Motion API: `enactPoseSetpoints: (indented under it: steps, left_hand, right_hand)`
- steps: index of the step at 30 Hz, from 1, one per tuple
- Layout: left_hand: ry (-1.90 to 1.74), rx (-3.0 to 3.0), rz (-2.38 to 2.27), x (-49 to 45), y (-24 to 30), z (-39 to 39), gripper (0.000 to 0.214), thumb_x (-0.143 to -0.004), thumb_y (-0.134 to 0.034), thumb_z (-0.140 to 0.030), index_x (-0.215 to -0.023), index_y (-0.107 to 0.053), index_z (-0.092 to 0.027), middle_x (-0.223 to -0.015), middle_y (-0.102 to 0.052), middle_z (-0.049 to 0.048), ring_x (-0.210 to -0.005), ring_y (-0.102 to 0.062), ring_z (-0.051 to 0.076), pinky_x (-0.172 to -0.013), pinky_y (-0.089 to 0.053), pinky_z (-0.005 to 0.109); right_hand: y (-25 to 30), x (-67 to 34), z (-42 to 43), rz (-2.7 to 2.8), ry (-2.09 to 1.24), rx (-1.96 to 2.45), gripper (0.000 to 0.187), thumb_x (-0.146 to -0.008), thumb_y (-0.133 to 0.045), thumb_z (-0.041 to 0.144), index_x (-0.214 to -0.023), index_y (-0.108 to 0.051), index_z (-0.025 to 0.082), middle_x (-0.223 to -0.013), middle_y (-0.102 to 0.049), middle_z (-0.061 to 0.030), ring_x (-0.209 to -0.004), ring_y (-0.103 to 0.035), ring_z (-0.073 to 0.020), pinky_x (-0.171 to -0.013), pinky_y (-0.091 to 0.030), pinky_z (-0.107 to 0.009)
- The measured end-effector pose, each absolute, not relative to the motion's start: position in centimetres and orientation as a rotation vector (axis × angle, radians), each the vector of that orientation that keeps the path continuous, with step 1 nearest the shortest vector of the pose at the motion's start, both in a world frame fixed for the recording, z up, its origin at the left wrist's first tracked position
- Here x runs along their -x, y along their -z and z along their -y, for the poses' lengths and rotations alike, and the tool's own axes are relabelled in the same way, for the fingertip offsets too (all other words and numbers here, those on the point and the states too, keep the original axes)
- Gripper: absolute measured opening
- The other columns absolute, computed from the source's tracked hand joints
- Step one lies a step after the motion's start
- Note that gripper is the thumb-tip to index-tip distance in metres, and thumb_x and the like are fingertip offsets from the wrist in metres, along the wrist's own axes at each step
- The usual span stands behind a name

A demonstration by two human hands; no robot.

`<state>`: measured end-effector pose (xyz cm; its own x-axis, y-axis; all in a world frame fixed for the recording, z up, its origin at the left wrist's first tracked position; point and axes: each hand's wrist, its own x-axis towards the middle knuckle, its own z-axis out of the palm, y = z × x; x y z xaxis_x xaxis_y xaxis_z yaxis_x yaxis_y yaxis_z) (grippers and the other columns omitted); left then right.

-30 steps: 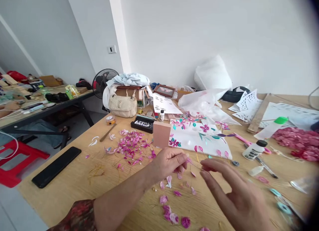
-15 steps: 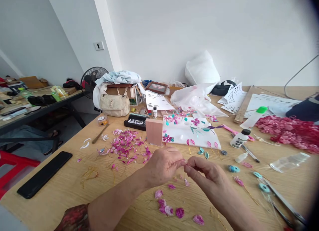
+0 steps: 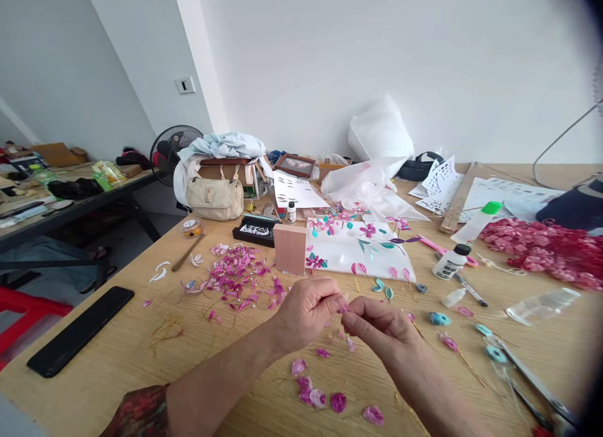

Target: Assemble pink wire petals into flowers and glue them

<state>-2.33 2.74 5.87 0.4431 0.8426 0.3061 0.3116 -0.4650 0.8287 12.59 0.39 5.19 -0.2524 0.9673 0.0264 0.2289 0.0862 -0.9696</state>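
Wall [image 3: 301, 60]: bright, softly lit
Pillar [image 3: 146, 35]: greyer, leaning with wide-angle distortion
Tabletop [image 3: 226, 387]: faint, diffuse shadows
Clear bottle [image 3: 543, 306]: pale glints
Right edge: dark, blurred

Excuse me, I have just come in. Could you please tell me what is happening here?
A person's left hand and right hand are close together, pinching a small pink piece that they partly hide. A pile of pink petals lies farther left, beside an upright wooden block. Several crumpled pink pieces lie nearer the person on the table.

Pink piece [image 3: 344, 309] mostly hidden by fingertips [image 3: 352, 322], shape unclear
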Motion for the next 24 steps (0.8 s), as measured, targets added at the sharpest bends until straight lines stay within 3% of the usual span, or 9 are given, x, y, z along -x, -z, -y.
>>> enactPoseSetpoints:
  steps: [3, 6, 11, 16, 19, 24]
  left_hand:
    - [-0.991, -2.141, -0.984, 2.3, -5.9, -2.8, 0.029, -0.083, -0.040, -0.023, -0.055, -0.039, -0.016, -0.058, -0.039, -0.0023, -0.060, -0.038, 0.010, -0.058, -0.030, 0.023]
    - [-0.999, -2.073, -1.018, 2.6, -6.0, -2.9, 0.030, -0.084, -0.039, -0.026, -0.056, -0.041, -0.016, -0.059, -0.040, -0.0021, -0.060, -0.039, 0.010, -0.058, -0.031, 0.023]
    - [-1.010, -1.729, -0.912, 2.7, -6.0, -2.8, 0.036, -0.090, -0.022, -0.037, -0.076, -0.048, -0.015, -0.063, -0.044, -0.0007, -0.061, -0.044, 0.010, -0.059, -0.035, 0.023]
    - [-1.003, -1.936, -1.007, 2.3, -5.6, -2.7, 0.029, -0.085, -0.039, -0.027, -0.058, -0.038, -0.017, -0.057, -0.038, -0.0037, -0.056, -0.036, 0.009, -0.055, -0.029, 0.022]
    - [-1.007, -2.117, -1.056, 2.2, -5.7, -2.8, 0.027, -0.082, -0.041, -0.019, -0.055, -0.036, -0.016, -0.058, -0.037, -0.0036, -0.058, -0.035, 0.009, -0.055, -0.027, 0.023]
    - [-0.902, -2.006, -1.077, 2.9, -6.4, -3.2, 0.028, -0.084, -0.040, -0.022, -0.057, -0.039, -0.016, -0.057, -0.039, -0.0038, -0.058, -0.038, 0.009, -0.055, -0.029, 0.021]
  right_hand:
    - [-5.1, -12.3, -0.2, 1.609, -1.196, 1.223, 0.031, -0.075, -0.051, 0.041, -0.053, -0.049, 0.019, -0.052, -0.042, 0.0029, -0.053, -0.039, -0.0120, -0.050, -0.032, -0.023]
    - [-5.0, -12.1, -0.2, 1.519, -1.239, 1.185, 0.030, -0.075, -0.053, 0.040, -0.054, -0.051, 0.019, -0.053, -0.044, 0.0030, -0.054, -0.040, -0.0117, -0.051, -0.033, -0.023]
    - [-4.5, -12.0, -0.4, 1.382, -1.312, 1.157, 0.029, -0.075, -0.055, 0.041, -0.056, -0.052, 0.018, -0.057, -0.047, 0.0027, -0.058, -0.042, -0.0121, -0.056, -0.034, -0.023]
    - [-4.1, -11.6, -0.2, 1.388, -1.343, 1.110, 0.030, -0.075, -0.055, 0.040, -0.056, -0.050, 0.018, -0.055, -0.043, 0.0036, -0.056, -0.038, -0.0114, -0.054, -0.032, -0.023]
    - [-4.1, -11.3, -0.1, 1.420, -1.330, 1.105, 0.030, -0.076, -0.053, 0.040, -0.056, -0.048, 0.018, -0.055, -0.040, 0.0041, -0.055, -0.037, -0.0112, -0.053, -0.031, -0.023]
    - [-5.0, -12.4, -0.5, 1.643, -1.380, 1.166, 0.033, -0.081, -0.044, 0.046, -0.068, -0.056, 0.018, -0.068, -0.055, -0.0014, -0.069, -0.050, -0.0172, -0.063, -0.038, -0.027]
